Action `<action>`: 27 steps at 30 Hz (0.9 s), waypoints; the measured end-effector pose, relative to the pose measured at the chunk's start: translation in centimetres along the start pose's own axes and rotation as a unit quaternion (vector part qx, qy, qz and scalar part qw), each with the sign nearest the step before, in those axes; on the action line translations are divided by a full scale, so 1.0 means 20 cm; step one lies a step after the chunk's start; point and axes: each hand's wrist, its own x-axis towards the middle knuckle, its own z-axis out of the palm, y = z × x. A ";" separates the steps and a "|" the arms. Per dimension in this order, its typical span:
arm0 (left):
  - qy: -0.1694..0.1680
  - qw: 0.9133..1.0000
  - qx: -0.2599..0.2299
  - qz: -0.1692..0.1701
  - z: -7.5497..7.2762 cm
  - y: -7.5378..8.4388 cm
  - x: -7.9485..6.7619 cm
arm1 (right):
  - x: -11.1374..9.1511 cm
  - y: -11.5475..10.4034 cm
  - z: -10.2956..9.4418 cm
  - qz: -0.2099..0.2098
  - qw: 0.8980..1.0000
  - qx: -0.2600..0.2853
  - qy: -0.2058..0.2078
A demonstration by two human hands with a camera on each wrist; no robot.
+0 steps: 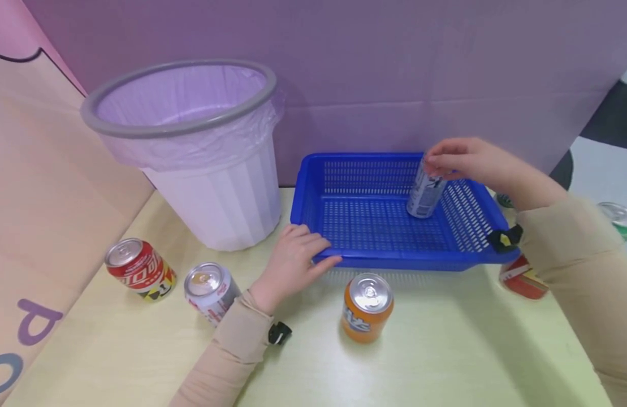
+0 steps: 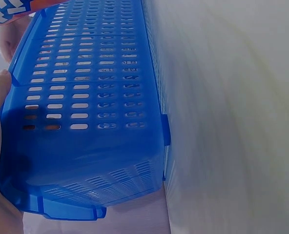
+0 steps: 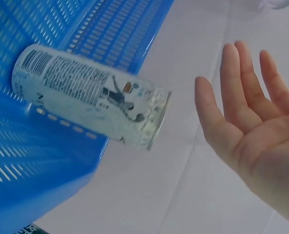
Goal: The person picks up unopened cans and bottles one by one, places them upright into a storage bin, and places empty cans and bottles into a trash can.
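Note:
A tall white can (image 1: pixel 424 195) with dark print stands slightly tilted in the right end of a blue plastic basket (image 1: pixel 384 261). My right hand (image 1: pixel 473 161) is beside the can's top. In the right wrist view the fingers of that hand (image 3: pixel 254 129) are spread and apart from the can (image 3: pixel 86 92). My left hand (image 1: pixel 291 264) holds the basket's near left corner, its thumb along the front rim. From the left wrist view, the basket's slotted side (image 2: pixel 81 146) shows with the thumb at its edge. An orange can (image 1: pixel 366 316) stands just in front of the basket.
A white bin (image 1: pixel 216 192) with a grey rim and a plastic liner stands left of the basket. A red can (image 1: pixel 140 270) and a pale can (image 1: pixel 211 291) are at the left. On the right are a red can (image 1: pixel 524 280) and a green can (image 1: pixel 621 219).

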 end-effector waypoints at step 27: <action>-0.002 1.000 -0.002 -0.002 0.00 0.00 0.01 | -0.23 0.04 0.32 -0.065 0.994 -0.069 -0.046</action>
